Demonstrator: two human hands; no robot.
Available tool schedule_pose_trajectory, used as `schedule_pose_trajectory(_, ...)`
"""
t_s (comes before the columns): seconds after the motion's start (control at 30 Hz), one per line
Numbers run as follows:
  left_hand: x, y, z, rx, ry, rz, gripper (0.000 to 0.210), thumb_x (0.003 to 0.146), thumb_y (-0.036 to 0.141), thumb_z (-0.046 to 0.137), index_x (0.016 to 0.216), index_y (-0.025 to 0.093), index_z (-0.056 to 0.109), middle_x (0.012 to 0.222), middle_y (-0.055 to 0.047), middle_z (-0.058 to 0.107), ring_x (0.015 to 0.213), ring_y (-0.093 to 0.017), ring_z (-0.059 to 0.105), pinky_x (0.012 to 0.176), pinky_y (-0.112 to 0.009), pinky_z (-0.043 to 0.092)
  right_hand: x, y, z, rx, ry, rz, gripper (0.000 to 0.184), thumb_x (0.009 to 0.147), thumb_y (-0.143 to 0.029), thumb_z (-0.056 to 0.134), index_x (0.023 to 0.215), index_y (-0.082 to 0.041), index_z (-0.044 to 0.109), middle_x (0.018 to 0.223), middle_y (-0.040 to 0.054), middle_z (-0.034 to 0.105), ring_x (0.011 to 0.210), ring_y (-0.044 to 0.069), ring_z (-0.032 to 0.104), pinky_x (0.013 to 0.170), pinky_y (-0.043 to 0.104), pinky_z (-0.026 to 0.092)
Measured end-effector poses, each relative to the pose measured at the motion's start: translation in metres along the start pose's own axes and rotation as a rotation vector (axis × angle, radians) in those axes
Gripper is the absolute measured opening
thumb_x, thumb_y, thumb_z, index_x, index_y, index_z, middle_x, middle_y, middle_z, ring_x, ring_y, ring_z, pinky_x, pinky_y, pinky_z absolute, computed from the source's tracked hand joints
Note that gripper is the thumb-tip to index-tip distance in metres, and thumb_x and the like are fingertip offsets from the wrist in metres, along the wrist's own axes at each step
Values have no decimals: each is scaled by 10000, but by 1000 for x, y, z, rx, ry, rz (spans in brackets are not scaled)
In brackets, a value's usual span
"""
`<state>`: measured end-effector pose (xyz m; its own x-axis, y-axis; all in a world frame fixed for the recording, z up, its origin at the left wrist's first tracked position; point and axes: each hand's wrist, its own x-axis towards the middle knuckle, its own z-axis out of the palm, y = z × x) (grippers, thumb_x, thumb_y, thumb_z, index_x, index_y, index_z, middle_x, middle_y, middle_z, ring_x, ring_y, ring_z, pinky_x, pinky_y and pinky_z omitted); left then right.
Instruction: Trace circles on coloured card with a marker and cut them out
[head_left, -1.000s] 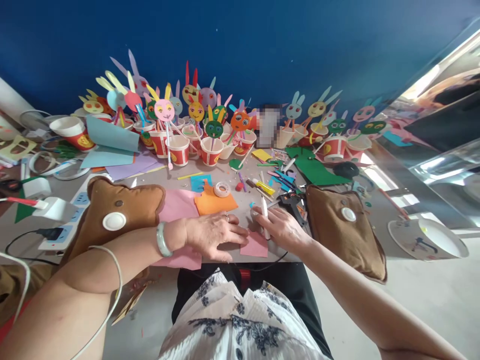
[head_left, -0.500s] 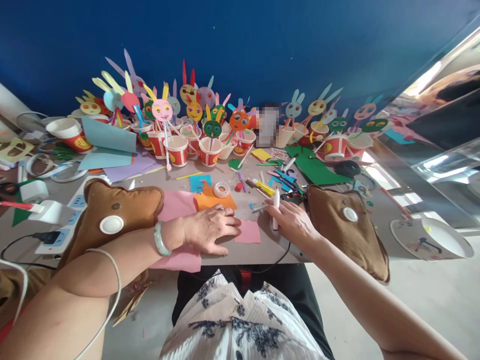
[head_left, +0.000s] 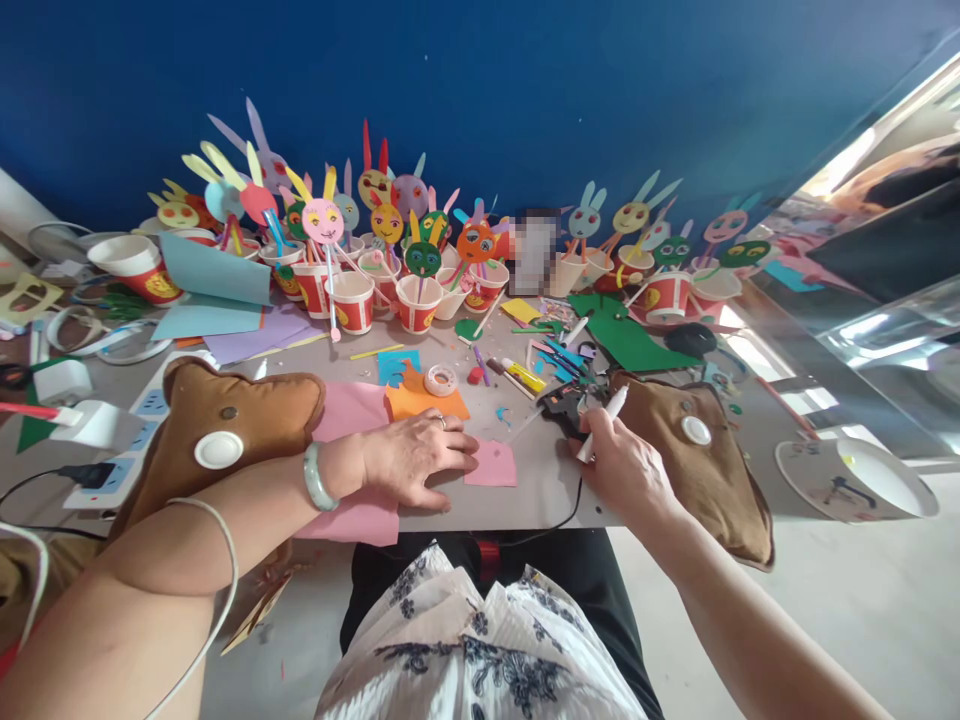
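My left hand [head_left: 420,462] lies flat on the table with its fingers spread, partly over a large pink paper sheet [head_left: 356,405]. Its fingertips touch the left edge of a small pink paper piece [head_left: 493,466]. Under its knuckles is the near edge of some orange paper [head_left: 427,398]. To the right, my right hand [head_left: 626,465] is closed around a white pen-shaped tube [head_left: 615,403], its tip slanting up and to the right. Just beyond those fingers lies a black tool [head_left: 564,402] that looks like a glue gun, partly hidden by the hand.
Paper cups [head_left: 352,300] with rabbit-faced paper figures line the blue wall. Brown cushions [head_left: 686,460] flank both forearms. A clear tape roll [head_left: 441,379], a yellow pen [head_left: 525,374] and green paper [head_left: 637,335] lie beyond my hands. A power strip [head_left: 139,440] sits left; a white bowl-like container [head_left: 855,480] stands right.
My right hand has moved right, away from the small pink paper, carrying the white tube, which now tilts. More of the black tool shows. My left hand has stayed put.
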<state>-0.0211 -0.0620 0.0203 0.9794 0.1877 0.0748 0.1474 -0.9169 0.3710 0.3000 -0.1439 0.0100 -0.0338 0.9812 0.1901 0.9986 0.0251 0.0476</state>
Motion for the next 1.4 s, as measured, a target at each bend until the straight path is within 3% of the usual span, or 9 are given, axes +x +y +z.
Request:
schedule_pose_trajectory(0.17,-1,-2,1,1,-28,-8,394,852,460,739,1154,211,694,1462,-89,607,1280,-336,557,1003,-444,423,2,8,-9,32,168,-76,161,869,-185,564,1012,-243,519,828,82,637,818,297,634,601,346,421)
schedule_pose_trajectory(0.33,0,0,-1,22,-5,-3,384,840,453,752,1124,200,699,1407,-102,639,1248,-334,564,986,-437,433,39,45,-9,100,123,-50,192,862,-160,612,1009,-224,506,914,148,681,831,294,627,618,367,419)
schedule_pose_trajectory(0.57,-1,-2,2,58,55,8,380,846,462,748,1105,190,691,1374,-105,647,1236,-325,556,1008,-439,431,66,63,3,128,88,-54,189,831,-248,667,916,-255,499,769,72,630,709,271,595,585,360,414)
schedule_pose_trajectory(0.7,-1,-8,8,76,65,-23,422,865,500,729,1141,186,674,1386,-121,636,1217,-330,573,991,-447,436,68,43,-6,152,178,-179,155,864,-327,652,956,-264,543,806,76,645,836,325,631,734,443,496)
schedule_pose_trajectory(0.87,-1,-12,8,122,51,-28,370,926,522,649,1085,189,661,1242,-125,683,1189,-323,584,971,-443,440,84,-7,-16,283,111,-427,162,930,-307,604,1075,-236,590,913,78,698,863,272,653,784,381,507)
schedule_pose_trajectory(1.1,0,-10,5,132,95,-24,318,916,456,678,1057,172,670,1270,-123,671,1151,-300,590,965,-424,453,119,-63,11,194,43,-637,351,823,-15,505,1107,-184,626,859,95,697,877,268,610,769,355,434)
schedule_pose_trajectory(1.23,0,-10,3,126,106,-35,318,892,429,716,1088,183,670,1244,-112,681,1178,-291,570,975,-405,440,122,-66,13,322,39,-559,178,874,-86,529,914,-201,659,738,77,657,818,263,601,758,368,425)
schedule_pose_trajectory(1.3,-1,-11,3,133,84,-42,325,909,441,694,1115,192,658,1263,-103,674,1184,-289,561,975,-410,430,116,-63,3,590,68,-408,54,913,-214,601,901,-217,654,774,63,685,823,252,636,775,370,463)
schedule_pose_trajectory(1.4,-3,-13,2,157,51,-39,344,939,482,648,1118,189,651,1322,-112,649,1192,-291,547,961,-420,422,102,-60,-16,1119,-47,-127,241,849,-411,765,948,-241,624,905,34,743,834,223,705,748,344,538)
